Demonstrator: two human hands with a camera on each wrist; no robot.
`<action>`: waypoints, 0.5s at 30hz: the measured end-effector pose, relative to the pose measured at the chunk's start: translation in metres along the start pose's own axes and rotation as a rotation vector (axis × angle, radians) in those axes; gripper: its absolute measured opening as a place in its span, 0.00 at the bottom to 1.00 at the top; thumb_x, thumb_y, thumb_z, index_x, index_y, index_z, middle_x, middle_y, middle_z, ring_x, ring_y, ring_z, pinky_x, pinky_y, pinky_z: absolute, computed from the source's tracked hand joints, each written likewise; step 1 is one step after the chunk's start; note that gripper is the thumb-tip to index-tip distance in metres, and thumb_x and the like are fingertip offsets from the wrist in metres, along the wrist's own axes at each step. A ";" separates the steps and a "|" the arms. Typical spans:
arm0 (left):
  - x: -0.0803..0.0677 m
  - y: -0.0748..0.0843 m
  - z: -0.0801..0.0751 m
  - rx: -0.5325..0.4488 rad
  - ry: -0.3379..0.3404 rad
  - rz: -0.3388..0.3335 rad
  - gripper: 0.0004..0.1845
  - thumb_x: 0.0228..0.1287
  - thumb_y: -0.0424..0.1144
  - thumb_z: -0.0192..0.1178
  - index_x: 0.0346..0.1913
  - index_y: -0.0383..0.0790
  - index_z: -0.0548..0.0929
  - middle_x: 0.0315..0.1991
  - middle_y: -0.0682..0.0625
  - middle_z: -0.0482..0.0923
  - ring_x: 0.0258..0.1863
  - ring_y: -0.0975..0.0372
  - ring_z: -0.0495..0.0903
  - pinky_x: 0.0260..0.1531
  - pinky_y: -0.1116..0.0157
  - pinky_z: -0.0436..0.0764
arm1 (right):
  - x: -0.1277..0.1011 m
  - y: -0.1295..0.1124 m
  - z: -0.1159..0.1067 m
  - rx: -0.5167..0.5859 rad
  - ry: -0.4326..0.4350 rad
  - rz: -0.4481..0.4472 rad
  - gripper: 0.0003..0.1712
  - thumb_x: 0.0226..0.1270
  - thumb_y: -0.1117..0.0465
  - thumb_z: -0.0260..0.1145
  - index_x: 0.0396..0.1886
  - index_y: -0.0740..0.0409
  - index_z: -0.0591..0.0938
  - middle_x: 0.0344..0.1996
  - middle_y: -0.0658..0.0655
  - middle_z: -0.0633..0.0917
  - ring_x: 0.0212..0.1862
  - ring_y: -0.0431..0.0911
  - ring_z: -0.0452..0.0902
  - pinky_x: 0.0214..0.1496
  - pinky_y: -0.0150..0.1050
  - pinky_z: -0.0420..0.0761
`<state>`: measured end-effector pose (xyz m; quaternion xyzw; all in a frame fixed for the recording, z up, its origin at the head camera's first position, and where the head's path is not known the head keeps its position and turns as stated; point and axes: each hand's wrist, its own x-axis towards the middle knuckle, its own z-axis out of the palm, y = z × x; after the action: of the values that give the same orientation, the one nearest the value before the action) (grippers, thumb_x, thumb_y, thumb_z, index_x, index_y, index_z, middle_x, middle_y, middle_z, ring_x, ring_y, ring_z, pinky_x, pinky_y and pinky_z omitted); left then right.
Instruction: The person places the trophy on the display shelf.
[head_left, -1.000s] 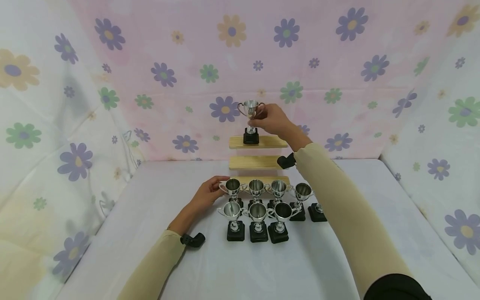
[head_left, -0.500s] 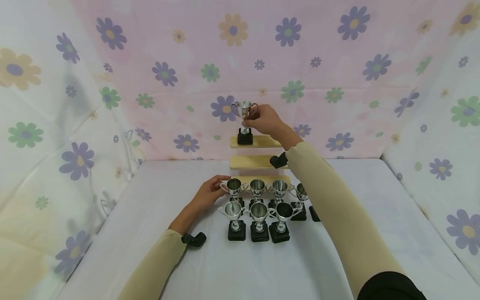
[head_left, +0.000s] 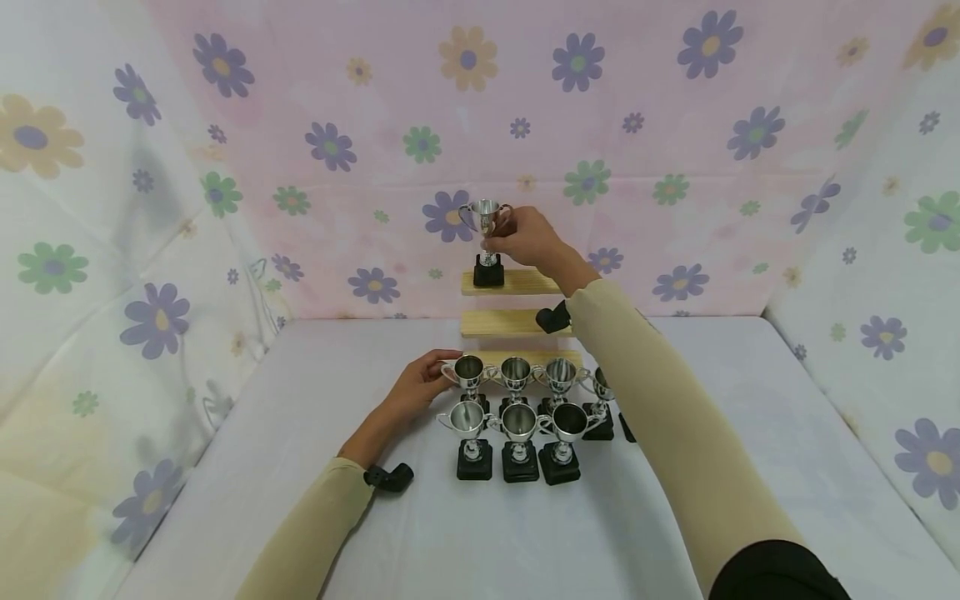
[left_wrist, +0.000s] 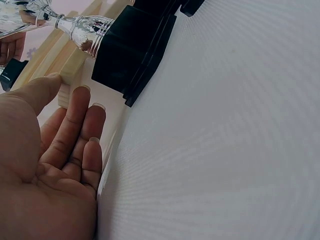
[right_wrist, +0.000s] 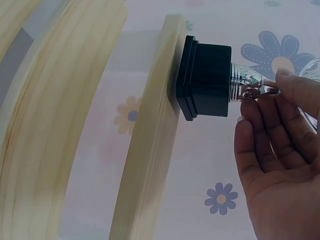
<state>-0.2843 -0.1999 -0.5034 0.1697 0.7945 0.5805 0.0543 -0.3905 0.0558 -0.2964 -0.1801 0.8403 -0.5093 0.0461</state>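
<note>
The right hand [head_left: 528, 237] reaches up to the top step of a three-tiered pale wooden shelf [head_left: 517, 282] and pinches the stem of a small silver trophy cup with a black square base [head_left: 487, 242]. The cup stands upright at the left end of that top step; the right wrist view shows its base [right_wrist: 206, 78] flat against the wood, with the fingertips [right_wrist: 280, 85] closed on the stem just above it.

The left hand [head_left: 417, 387] rests on the white tabletop [head_left: 300, 400] with fingers straight and relaxed, gripping nothing; in the left wrist view its fingertips [left_wrist: 80, 102] lie just beside the end of the lowest step.

Two rows of matching silver cups on black bases [head_left: 517, 412] crowd the tabletop in front of the shelf, right beside the left hand and partly covering the lowest step. The right forearm in its beige sleeve [head_left: 660, 417] crosses over the right end of the back row, hiding part of it. Floral fabric [head_left: 375, 100] hangs behind and at both sides.
</note>
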 end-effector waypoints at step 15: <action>0.000 0.001 0.000 -0.004 0.000 -0.021 0.23 0.78 0.35 0.64 0.72 0.41 0.77 0.44 0.49 0.89 0.40 0.57 0.83 0.30 0.66 0.67 | 0.005 0.003 0.008 0.001 -0.005 0.011 0.12 0.77 0.62 0.70 0.32 0.59 0.77 0.37 0.55 0.77 0.35 0.47 0.62 0.41 0.41 0.65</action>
<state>-0.2836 -0.1996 -0.5023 0.1612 0.7952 0.5813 0.0608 -0.3939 0.0485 -0.3022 -0.1768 0.8410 -0.5088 0.0511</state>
